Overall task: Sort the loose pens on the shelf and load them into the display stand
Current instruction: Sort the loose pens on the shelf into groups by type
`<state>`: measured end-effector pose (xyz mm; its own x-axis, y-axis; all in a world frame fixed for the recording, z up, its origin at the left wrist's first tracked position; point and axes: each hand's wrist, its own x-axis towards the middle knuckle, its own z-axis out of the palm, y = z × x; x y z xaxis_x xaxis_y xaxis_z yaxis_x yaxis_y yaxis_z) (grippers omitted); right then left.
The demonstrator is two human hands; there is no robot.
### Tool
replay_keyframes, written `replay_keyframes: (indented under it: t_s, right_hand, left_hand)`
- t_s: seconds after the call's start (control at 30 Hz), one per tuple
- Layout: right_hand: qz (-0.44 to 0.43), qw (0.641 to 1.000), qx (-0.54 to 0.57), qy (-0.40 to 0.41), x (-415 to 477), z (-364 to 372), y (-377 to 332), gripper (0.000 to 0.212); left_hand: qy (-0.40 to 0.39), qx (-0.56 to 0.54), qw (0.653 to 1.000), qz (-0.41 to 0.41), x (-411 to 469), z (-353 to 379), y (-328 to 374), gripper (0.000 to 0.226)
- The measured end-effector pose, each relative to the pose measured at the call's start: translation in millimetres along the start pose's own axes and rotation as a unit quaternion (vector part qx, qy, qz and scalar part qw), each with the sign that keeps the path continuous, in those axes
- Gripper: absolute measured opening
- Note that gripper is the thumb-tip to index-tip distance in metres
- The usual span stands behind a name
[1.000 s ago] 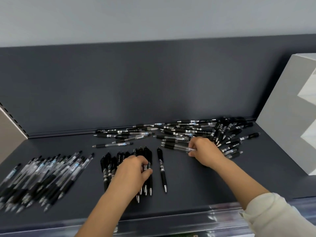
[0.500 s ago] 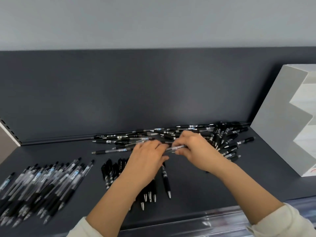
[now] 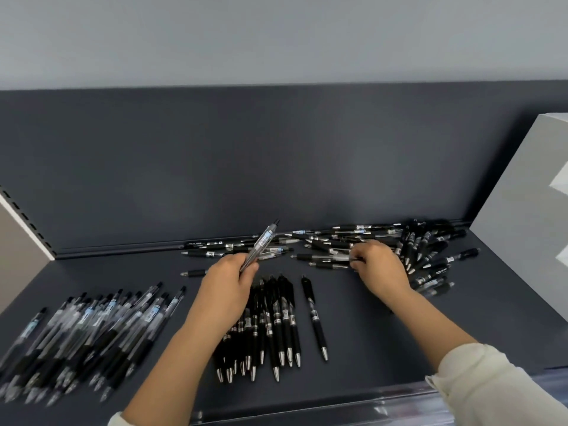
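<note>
While my left hand pinches the clear plastic barcode-labelled pen, tilted at the far end of the row of black rubber-grip pens, I'd lay it left of that row on the clear-pen pile, tips aligned. Behind the row, my right hand curls round a second clear pen, fingertips hidden. The white display stand, right of the row, is cut off.

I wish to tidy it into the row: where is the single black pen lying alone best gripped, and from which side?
Pinch the single black pen at mid-barrel, coming down from above and closing across its left and right sides. It lies flat on the shelf, apart from the black row, so both sides look free.
</note>
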<state>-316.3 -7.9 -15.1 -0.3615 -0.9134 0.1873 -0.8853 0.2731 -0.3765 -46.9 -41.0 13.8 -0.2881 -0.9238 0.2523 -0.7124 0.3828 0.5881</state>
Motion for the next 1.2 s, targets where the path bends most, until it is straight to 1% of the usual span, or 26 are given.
replay_keyframes:
  t_s: [0.03,0.13,0.23,0.3,0.37,0.43,0.5,0.53,0.57,0.67,0.73,0.77,0.83,0.9,0.97,1.03,1.1,1.13,1.2]
  right_hand:
    - [-0.004,1.000,0.000,0.008,0.4,-1.2,-0.7,0.013]
    - [-0.012,1.000,0.021,0.018,0.3,-10.2,-4.6,0.013]
    - [-0.042,0.997,0.061,0.036,1.1,-25.2,-20.8,0.014]
    - [-0.064,0.989,0.122,0.050,1.1,-34.9,-41.6,0.014]
    - [-0.070,0.976,0.199,0.045,2.3,-40.7,-66.6,0.012]
    - [-0.060,0.950,0.307,-0.001,4.0,-41.2,-95.3,0.008]
    - [-0.034,0.896,0.437,-0.075,3.2,-36.1,-128.5,0.006]
    - [-0.016,0.868,0.485,-0.110,1.4,-31.4,-146.4,0.006]
    - [0.000,0.847,0.512,-0.142,-0.7,-24.9,-163.9,0.008]
    - [0.033,0.820,0.509,-0.259,-7.2,2.9,-212.3,0.013]
    - [0.044,0.811,0.469,-0.347,-12.4,23.3,-239.4,0.015]
    - [0.053,0.808,0.447,-0.380,-14.9,32.5,-251.0,0.016]
    - [0.071,0.801,0.418,-0.423,-19.1,48.2,-271.6,0.019]
    - [0.077,0.802,0.398,-0.439,-20.4,61.4,-287.6,0.023]
    - [0.073,0.815,0.372,-0.437,-20.7,72.6,-299.7,0.024]
    - [0.061,0.843,0.338,-0.414,-21.0,84.0,-307.6,0.016]
    - [0.034,0.884,0.283,-0.371,-21.2,94.5,-311.0,0.011]
    - [0.007,0.902,0.253,-0.349,-21.6,98.6,-311.0,0.014]
    - [-0.058,0.925,0.202,-0.316,-21.8,104.6,-308.0,0.037]
  left_hand:
    - [0.005,-0.004,1.000,-0.003,0.3,-1.7,-2.7,0.019]
    - [0.022,-0.015,0.999,-0.018,2.0,-10.4,-9.4,0.021]
    - [0.076,-0.002,0.997,-0.025,2.6,-27.5,-21.7,0.022]
    - [0.103,0.000,0.994,-0.045,0.7,-43.0,-33.1,0.022]
    - [0.114,0.001,0.991,-0.068,-5.1,-59.1,-45.1,0.029]
    - [0.116,0.004,0.989,-0.096,-15.6,-74.3,-60.2,0.037]
    - [0.121,0.025,0.985,-0.124,-29.7,-89.6,-78.9,0.036]
    - [0.127,0.039,0.982,-0.138,-37.4,-97.0,-88.0,0.036]
    - [0.133,0.053,0.979,-0.147,-45.1,-104.2,-96.6,0.037]
    - [0.149,0.097,0.970,-0.166,-64.5,-120.1,-119.6,0.035]
    - [0.160,0.147,0.961,-0.174,-73.5,-124.2,-132.3,0.023]
    - [0.155,0.174,0.957,-0.175,-76.1,-123.1,-137.4,0.016]
    - [0.130,0.212,0.953,-0.177,-78.5,-116.2,-142.0,0.017]
    - [0.097,0.225,0.954,-0.174,-76.4,-107.7,-138.5,0.021]
    - [0.073,0.244,0.951,-0.176,-71.9,-100.8,-134.9,0.024]
    - [0.040,0.274,0.940,-0.198,-67.6,-98.0,-134.8,0.026]
    - [0.003,0.296,0.929,-0.223,-65.6,-96.4,-137.0,0.029]
    - [-0.011,0.302,0.925,-0.230,-65.9,-95.4,-138.8,0.034]
    - [-0.029,0.300,0.923,-0.240,-67.0,-93.6,-141.9,0.048]
